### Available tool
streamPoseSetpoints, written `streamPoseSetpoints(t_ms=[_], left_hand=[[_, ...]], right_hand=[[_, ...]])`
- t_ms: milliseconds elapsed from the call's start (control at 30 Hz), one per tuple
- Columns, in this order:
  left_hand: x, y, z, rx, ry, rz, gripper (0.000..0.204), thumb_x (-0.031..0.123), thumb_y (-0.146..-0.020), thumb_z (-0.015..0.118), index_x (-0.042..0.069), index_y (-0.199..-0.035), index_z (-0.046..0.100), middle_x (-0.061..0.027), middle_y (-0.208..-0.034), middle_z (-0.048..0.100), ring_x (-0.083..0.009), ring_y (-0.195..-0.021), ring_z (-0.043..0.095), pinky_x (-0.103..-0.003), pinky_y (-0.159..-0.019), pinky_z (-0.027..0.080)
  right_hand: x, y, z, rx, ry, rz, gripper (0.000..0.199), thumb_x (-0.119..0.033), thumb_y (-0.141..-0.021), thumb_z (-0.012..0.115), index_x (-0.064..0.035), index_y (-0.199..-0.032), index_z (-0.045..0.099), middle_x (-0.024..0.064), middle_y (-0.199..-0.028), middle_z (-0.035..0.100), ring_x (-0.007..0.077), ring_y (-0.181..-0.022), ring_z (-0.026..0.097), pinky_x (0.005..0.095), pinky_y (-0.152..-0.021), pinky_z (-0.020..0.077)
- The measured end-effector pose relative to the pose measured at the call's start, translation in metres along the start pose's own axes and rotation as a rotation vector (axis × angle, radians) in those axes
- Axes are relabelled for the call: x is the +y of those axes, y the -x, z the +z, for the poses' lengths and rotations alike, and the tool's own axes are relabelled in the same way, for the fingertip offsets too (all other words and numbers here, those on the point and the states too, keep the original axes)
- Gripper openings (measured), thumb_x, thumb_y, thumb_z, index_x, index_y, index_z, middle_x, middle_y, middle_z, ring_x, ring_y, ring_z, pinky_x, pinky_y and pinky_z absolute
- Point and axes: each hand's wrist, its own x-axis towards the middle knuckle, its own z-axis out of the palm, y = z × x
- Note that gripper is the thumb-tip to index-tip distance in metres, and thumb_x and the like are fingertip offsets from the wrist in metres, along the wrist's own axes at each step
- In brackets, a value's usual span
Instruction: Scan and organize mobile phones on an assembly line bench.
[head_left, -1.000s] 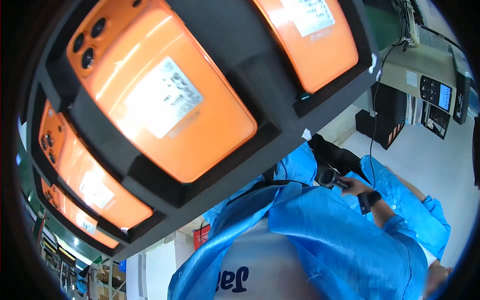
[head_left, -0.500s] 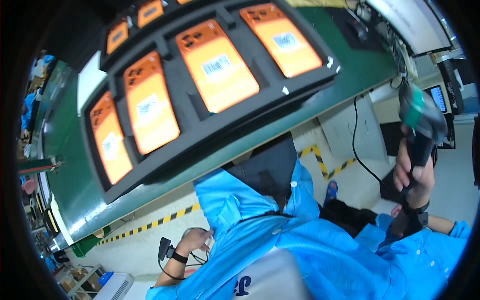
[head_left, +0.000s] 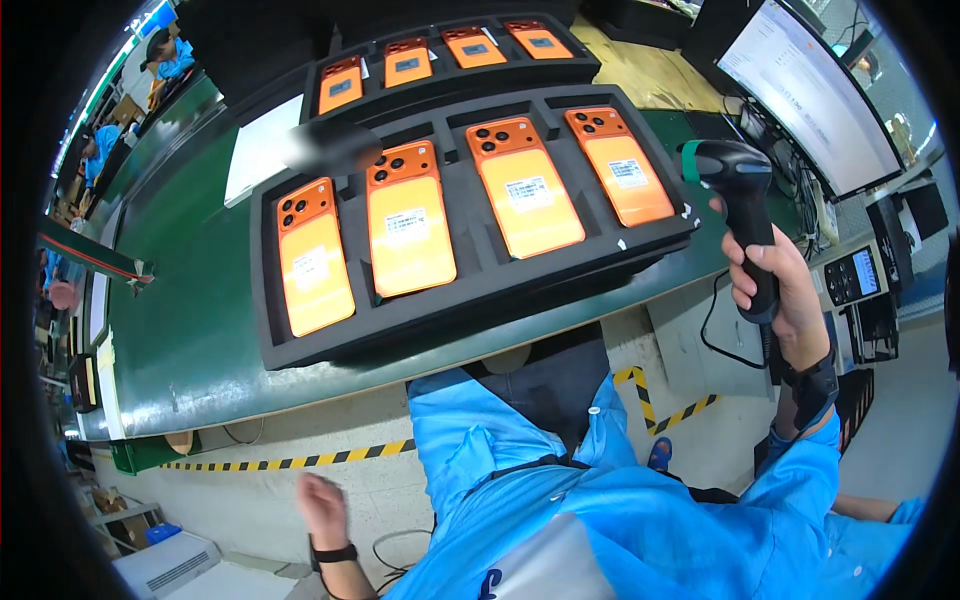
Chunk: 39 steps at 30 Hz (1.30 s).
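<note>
My right hand [head_left: 790,285] is wrapped round the handle of a black and green barcode scanner [head_left: 735,175], held off the tray's right end. The scanner's head points left, toward the phones. A black foam tray [head_left: 500,300] holds a row of orange phones, backs up, each with a white label. The rightmost phone [head_left: 625,175] lies nearest the scanner; beside it is another phone [head_left: 525,195]. My left hand [head_left: 325,512] hangs low at the left, below the table edge and away from the tray. Its fingers are smeared, and I see nothing in it.
Behind stands a second foam tray [head_left: 450,84] with more orange phones. A white sheet [head_left: 262,150] lies at the left on the green table [head_left: 190,330]. A monitor [head_left: 815,100] and a small device with a lit display [head_left: 855,275] stand at the right. The scanner's cable hangs below it.
My view has shifted, so more of both trays shows. The scanner in my right hand has come in closer to the near tray's right end. My left hand has swung outward to the left.
</note>
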Motion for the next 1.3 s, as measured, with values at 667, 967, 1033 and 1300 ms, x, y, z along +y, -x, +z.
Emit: streamPoseSetpoints(t_ms=[667, 967, 1033, 1300], left_hand=[[-0.075, 0.001, 0.518, -1.396, -1.573, 1.727, 0.025, 0.011, -0.08, 0.067, 0.005, -0.105, 0.066, -0.0111, -0.11, 0.063, -0.029, -0.104, 0.059, -0.037, -0.091, 0.049], [-0.126, -0.006, 0.496, -1.653, -1.629, 1.725, 0.043, 0.024, -0.091, 0.056, 0.002, -0.128, 0.053, -0.0159, -0.131, 0.054, -0.0313, -0.126, 0.046, -0.04, -0.106, 0.038], [-0.126, -0.01, 0.493, -1.658, -1.637, 1.668, 0.043, 0.023, -0.091, 0.057, 0.002, -0.128, 0.053, -0.015, -0.131, 0.054, -0.0305, -0.126, 0.047, -0.041, -0.106, 0.038], [-0.137, 0.014, 0.51, -1.71, -1.612, 1.312, 0.043, 0.024, -0.09, 0.057, 0.0, -0.126, 0.054, -0.0173, -0.129, 0.056, -0.0334, -0.126, 0.048, -0.041, -0.107, 0.037]], right_hand=[[-0.014, -0.02, 0.02, -0.025, -0.135, 0.182, 0.03, -0.026, -0.096, 0.055, -0.0016, -0.112, 0.049, 0.0046, -0.086, 0.055, 0.0076, -0.06, 0.052, 0.0232, -0.047, 0.0477], [0.073, -0.089, -0.067, 0.357, 0.157, -0.238, 0.025, -0.025, -0.095, 0.059, -0.0041, -0.107, 0.054, -0.0014, -0.085, 0.055, 0.008, -0.069, 0.056, 0.0237, -0.059, 0.0478], [0.12, -0.121, -0.098, 0.376, 0.257, -0.184, 0.023, -0.026, -0.095, 0.06, -0.0043, -0.102, 0.06, -0.0027, -0.083, 0.057, 0.008, -0.07, 0.055, 0.0243, -0.063, 0.0459], [0.152, -0.167, -0.115, 0.558, 0.665, -0.254, 0.051, -0.048, -0.095, 0.051, 0.0003, -0.102, 0.065, 0.0187, -0.096, 0.064, 0.0296, -0.091, 0.061, 0.037, -0.081, 0.0464]])
